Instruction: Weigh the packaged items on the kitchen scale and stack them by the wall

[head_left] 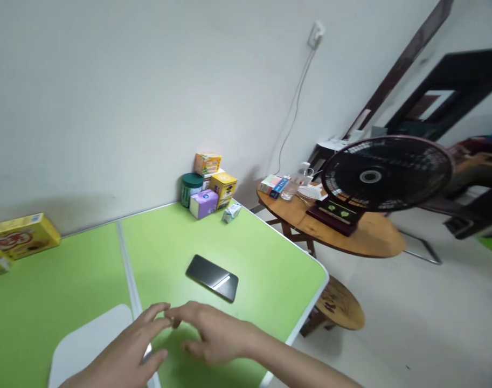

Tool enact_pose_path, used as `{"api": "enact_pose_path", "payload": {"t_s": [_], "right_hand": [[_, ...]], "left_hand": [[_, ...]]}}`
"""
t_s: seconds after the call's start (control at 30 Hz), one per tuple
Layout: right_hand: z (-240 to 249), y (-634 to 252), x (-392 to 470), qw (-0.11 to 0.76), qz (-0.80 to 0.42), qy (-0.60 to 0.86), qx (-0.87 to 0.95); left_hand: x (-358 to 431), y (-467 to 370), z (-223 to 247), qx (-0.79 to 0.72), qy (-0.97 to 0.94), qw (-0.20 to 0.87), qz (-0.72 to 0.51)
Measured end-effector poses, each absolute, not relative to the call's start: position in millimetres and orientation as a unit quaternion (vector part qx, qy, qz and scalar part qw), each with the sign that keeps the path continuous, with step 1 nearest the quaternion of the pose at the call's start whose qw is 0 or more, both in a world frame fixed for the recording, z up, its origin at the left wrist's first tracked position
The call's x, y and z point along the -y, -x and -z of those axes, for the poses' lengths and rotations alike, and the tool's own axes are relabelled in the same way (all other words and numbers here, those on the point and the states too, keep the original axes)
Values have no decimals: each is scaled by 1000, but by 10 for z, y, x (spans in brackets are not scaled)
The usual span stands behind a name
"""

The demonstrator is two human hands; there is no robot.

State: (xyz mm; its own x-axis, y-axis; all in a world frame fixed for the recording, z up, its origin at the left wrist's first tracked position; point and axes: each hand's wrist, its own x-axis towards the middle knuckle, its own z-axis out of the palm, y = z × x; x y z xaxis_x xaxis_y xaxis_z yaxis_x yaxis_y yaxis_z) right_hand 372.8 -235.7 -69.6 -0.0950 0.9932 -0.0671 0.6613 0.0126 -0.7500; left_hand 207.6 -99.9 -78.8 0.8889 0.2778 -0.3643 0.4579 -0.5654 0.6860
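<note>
My left hand (130, 347) is over the green table (262, 248) near its front edge, fingers apart and nothing held. Close beside it, my right hand (215, 331) has its fingers spread and curved, and it holds nothing; the fingertips of both hands meet or nearly meet. A black phone (212, 277) lies flat just beyond my right hand. Partly under my left hand is a white rounded board (90, 342).
Against the wall stand a green-lidded jar (191, 188), a purple box (204, 203), a yellow box (223, 188) and a small carton (231, 213). A yellow package (23, 236) lies left. Rightward are a wooden table (377, 237) with a fan (387, 172), and a stool (340, 304).
</note>
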Motion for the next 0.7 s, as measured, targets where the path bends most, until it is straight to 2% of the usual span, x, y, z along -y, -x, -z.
{"api": "enact_pose_path", "payload": {"t_s": [0.2,0.3,0.5,0.7], "right_hand": [[1149,-4953,2642,497,-349,658,445],[1378,-5610,2597,581,-317,658,359],[1705,-6780,2335,644,-189,702,237],[1817,-7244,1999,634,-144,726,225]], "left_hand": [[1272,-3529,936,-146,-898,415,0],[1365,-4376,1071,-168,-892,416,-56],[1308,-5735,1298,-261,-876,371,-161],[1113,-6289,1530,-312,-854,363,-203]]}}
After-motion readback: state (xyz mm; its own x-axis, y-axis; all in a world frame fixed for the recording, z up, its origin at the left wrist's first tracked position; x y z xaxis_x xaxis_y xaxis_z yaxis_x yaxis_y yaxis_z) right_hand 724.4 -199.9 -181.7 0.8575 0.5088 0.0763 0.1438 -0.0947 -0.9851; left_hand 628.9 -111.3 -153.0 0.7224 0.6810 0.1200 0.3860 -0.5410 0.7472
